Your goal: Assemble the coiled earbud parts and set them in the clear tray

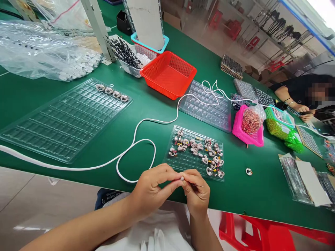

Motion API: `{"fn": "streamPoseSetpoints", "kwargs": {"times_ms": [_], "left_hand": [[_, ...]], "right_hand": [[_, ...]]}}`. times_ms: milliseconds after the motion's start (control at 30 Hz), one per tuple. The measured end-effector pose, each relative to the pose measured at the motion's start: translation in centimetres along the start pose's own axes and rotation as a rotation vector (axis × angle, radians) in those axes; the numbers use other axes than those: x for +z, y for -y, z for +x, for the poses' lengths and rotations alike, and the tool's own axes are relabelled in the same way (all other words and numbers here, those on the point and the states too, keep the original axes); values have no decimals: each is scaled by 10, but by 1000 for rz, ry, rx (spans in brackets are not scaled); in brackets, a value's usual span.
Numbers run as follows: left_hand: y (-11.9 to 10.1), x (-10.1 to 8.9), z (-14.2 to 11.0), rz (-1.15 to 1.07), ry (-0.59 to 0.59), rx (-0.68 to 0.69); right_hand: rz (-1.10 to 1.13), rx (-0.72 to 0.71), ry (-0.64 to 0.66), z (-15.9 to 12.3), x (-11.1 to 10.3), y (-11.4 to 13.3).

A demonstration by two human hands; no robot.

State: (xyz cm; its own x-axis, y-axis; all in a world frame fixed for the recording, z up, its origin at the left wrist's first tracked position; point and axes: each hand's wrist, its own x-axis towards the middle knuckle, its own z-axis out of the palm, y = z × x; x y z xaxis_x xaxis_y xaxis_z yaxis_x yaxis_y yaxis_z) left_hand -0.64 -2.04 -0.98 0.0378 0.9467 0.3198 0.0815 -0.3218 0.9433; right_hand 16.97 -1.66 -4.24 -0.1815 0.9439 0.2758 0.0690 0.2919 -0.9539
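Across the frame runs a green counter [146, 108], with pale floor [26, 216] at the lower left and a co-worker [290, 92] leaning over other parts at the upper right. Four rounded silvery pieces [116, 94] sit in a short row at the upper end of the large clear tray [65, 122] on the left. Near the centre, a smaller clear tray [180, 164] carries a crowd of silvery parts [209, 171], some with red and yellow bits; one loose piece [248, 171] lies on the counter to its right. Judging by this, the work seems well short of done: only those four look neatly lined up, while many others lie loosely grouped.

Both hands meet at the lower centre, just in front of the smaller tray. The left hand [162, 183] and right hand [196, 191] pinch a small whitish piece [181, 178] between them, mostly hidden by fingertips, so its shape cannot be told. The left forearm [86, 226] slants in from the lower left; the right forearm [204, 230] rises steeply from the bottom edge.
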Motion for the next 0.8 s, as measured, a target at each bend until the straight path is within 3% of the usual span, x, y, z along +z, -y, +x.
{"fn": "streamPoseSetpoints", "kwargs": {"times_ms": [267, 400, 567, 667, 800], "left_hand": [[2, -6, 2, -78, 99, -194], [0, -12, 10, -169, 196, -470], [0, -16, 20, -437, 293, -802], [-1, -16, 22, -497, 343, -887], [0, -16, 22, -482, 366, -901]], "right_hand": [[-151, -71, 175, 13, -11, 17], [-193, -69, 284, 22, -16, 28], [-150, -16, 405, 29, -20, 34], [-90, -17, 423, 30, -20, 32], [-65, -17, 420, 29, -18, 28]]}}
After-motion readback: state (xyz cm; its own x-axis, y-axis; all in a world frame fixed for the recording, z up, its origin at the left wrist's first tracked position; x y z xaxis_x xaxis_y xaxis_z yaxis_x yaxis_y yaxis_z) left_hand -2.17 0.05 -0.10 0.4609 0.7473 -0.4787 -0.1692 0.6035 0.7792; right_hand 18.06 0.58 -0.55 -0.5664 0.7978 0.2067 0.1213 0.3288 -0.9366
